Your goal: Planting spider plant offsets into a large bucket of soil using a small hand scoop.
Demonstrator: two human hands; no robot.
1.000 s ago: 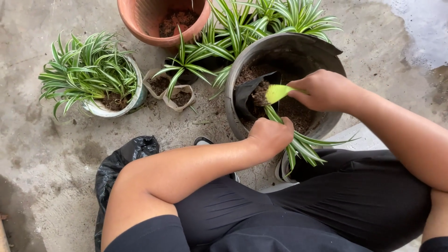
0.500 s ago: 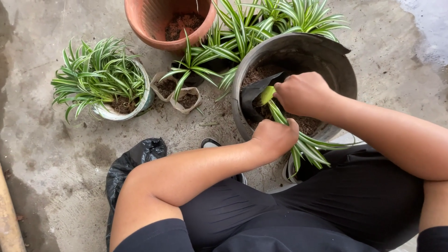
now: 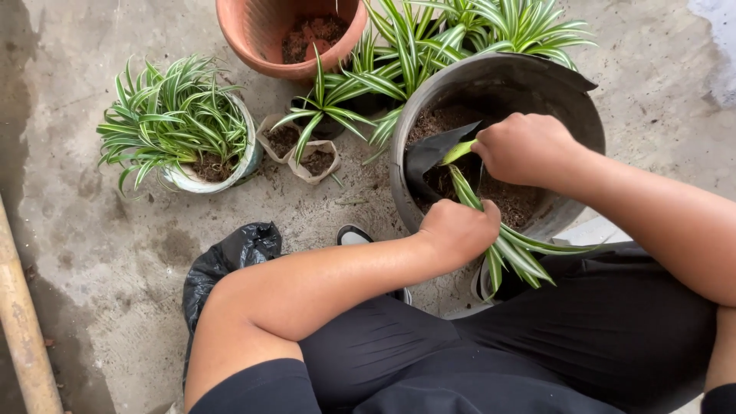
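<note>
My left hand (image 3: 458, 228) grips a small striped green plant (image 3: 512, 247) by its base, its leaves trailing toward my lap. My right hand (image 3: 525, 147) holds a light green scoop (image 3: 458, 151) over a small black planting bag (image 3: 426, 157). The bag leans inside a large grey pot (image 3: 563, 100) partly filled with dark soil. Both hands are over this pot, close together.
A white pot of striped plants (image 3: 180, 126) stands at left. Two small soil-filled bags (image 3: 300, 149) sit beside it. A terracotta pot (image 3: 264, 38) is at top, more striped plants (image 3: 429, 34) behind the grey pot. A black plastic bag (image 3: 222, 257) lies by my knee, a wooden pole (image 3: 23, 330) at left.
The right hand dipped the green scoop into the black bag, then lifted it slightly. The left hand kept its grip on the plant. The view shifted a little.
</note>
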